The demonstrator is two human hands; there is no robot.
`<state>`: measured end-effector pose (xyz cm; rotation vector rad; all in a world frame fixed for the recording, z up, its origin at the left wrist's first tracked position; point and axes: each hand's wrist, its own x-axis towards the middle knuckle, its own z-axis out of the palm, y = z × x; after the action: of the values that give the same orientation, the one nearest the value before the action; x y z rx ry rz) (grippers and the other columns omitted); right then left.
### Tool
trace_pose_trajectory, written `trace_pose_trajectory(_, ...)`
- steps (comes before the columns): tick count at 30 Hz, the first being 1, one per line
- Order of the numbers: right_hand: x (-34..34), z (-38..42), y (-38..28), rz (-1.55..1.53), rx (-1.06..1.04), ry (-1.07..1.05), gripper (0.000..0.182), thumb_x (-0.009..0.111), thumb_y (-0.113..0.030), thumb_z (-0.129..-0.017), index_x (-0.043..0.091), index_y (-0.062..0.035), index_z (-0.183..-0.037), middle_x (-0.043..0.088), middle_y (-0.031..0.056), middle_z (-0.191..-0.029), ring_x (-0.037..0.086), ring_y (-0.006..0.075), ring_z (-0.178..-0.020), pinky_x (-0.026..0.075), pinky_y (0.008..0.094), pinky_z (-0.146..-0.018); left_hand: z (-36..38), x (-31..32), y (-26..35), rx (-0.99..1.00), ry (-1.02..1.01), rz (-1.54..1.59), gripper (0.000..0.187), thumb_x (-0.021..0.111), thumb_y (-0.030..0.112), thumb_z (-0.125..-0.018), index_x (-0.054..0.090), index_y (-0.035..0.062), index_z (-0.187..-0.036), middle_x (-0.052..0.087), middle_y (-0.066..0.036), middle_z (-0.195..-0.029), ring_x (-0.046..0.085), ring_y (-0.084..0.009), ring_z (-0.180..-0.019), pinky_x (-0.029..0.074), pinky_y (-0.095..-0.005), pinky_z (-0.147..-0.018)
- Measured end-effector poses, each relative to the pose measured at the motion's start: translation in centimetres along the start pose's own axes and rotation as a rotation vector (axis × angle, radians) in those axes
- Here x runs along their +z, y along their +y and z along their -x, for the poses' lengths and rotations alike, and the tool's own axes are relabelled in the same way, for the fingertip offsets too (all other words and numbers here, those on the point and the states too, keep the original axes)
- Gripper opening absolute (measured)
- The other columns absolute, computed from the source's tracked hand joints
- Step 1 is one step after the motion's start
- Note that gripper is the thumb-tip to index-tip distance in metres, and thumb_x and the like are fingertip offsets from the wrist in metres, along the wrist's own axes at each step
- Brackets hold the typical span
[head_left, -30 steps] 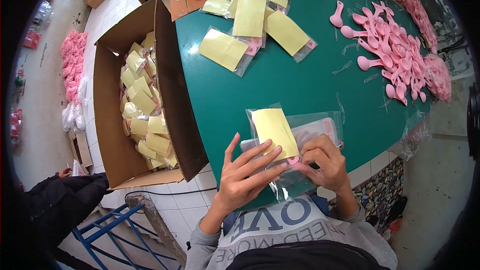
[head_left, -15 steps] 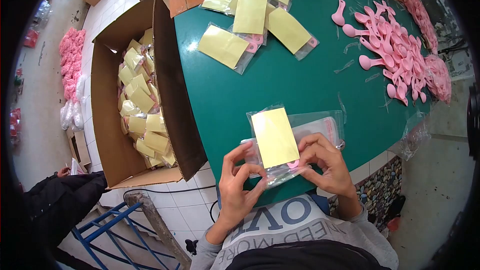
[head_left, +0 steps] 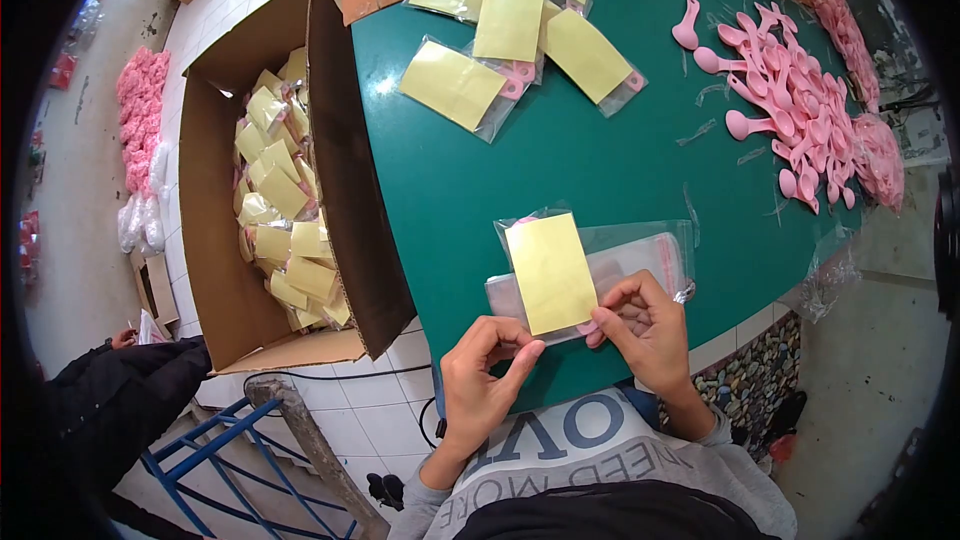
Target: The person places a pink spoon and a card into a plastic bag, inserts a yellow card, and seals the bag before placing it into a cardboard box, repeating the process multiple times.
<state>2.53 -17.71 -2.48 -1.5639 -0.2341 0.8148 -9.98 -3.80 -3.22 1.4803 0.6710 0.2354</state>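
Note:
A clear plastic bag with a yellow card [head_left: 552,274] and a bit of pink inside is held at its lower edge near the table's front. My left hand [head_left: 487,372] pinches the bag's lower left corner between thumb and finger. At the lower right corner, by the pink piece, my right hand [head_left: 643,332] pinches it too. Under the bag lies a stack of empty clear bags [head_left: 640,258]. Farther back on the green table [head_left: 590,165] several packed bags with yellow cards [head_left: 510,22] overlap in a pile.
Pink spoons [head_left: 790,100] are heaped at the right, with plastic scraps around them. Left of the table stands a cardboard box [head_left: 225,270] of packed bags. Another person's dark sleeve [head_left: 125,395] is at the lower left, above a blue metal frame [head_left: 205,460].
The bag's lower edge, earlier loose and folded up between my hands, now lies flatter under my fingertips. My left fingers have closed to a pinch at the corner.

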Motion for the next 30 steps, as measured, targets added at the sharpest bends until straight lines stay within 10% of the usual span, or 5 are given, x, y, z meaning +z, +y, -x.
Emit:
trace_pose_trajectory(15, -0.7, -0.1, -1.1, 0.245, -0.131, -0.136, 0.039, 0.057, 0.000, -0.086, 0.052, -0.0005, -0.125, 0.061, 0.0118, -0.097, 0.064, 0.0142, -0.079, 0.052, 0.0237, -0.066, -1.3, -0.7, 1.9, 0.128, -0.103, -0.066, 0.040, 0.063, -0.005, -0.079, 0.053, 0.0001, -0.118, 0.054, -0.012, -0.115, 0.058, -0.0103, -0.080, 0.050, -0.0189, -0.060)
trace_pose_trajectory(20, -2.2, -3.4, -5.9, 0.469, -0.641, 0.040, 0.036, 0.060, -0.006, -0.083, 0.056, -0.0016, -0.118, 0.059, 0.0151, -0.109, 0.059, 0.0254, -0.099, 0.050, 0.0328, -0.079, -9.8, -1.4, 6.3, 0.464, 0.028, -0.196, 0.038, 0.065, 0.008, -0.081, 0.054, 0.0001, -0.116, 0.052, -0.017, -0.119, 0.061, -0.0228, -0.086, 0.053, -0.0313, -0.067)
trace_pose_trajectory(23, -9.4, -6.9, -7.8, 1.122, -0.657, 0.266, 0.032, 0.055, 0.001, -0.079, 0.058, -0.0043, -0.110, 0.058, 0.0140, -0.109, 0.057, 0.0304, -0.099, 0.046, 0.0384, -0.084, -12.7, -2.0, 6.6, 0.691, 0.269, -0.843, 0.036, 0.068, 0.015, -0.080, 0.055, 0.0007, -0.111, 0.054, -0.016, -0.108, 0.059, -0.0311, -0.088, 0.050, -0.0385, -0.072)
trace_pose_trajectory(26, -18.1, -11.3, -6.1, 1.367, -0.655, 0.482, 0.033, 0.051, 0.008, -0.074, 0.059, -0.0032, -0.104, 0.058, 0.0139, -0.103, 0.055, 0.0311, -0.097, 0.043, 0.0423, -0.083, -11.2, 0.0, 4.9, 0.585, -0.323, -0.714, 0.033, 0.069, 0.015, -0.078, 0.056, 0.0062, -0.108, 0.053, -0.012, -0.105, 0.058, -0.0288, -0.088, 0.049, -0.0370, -0.072)
trace_pose_trajectory(30, -21.9, -13.1, -5.2, 1.542, -0.633, 0.423, 0.030, 0.051, 0.007, -0.074, 0.059, -0.0021, -0.102, 0.058, 0.0135, -0.101, 0.052, 0.0302, -0.097, 0.042, 0.0411, -0.080, -10.0, 4.3, 3.2, 0.746, -0.334, -0.801, 0.029, 0.068, 0.019, -0.077, 0.058, 0.0055, -0.101, 0.052, -0.011, -0.096, 0.055, -0.0276, -0.085, 0.046, -0.0365, -0.072)
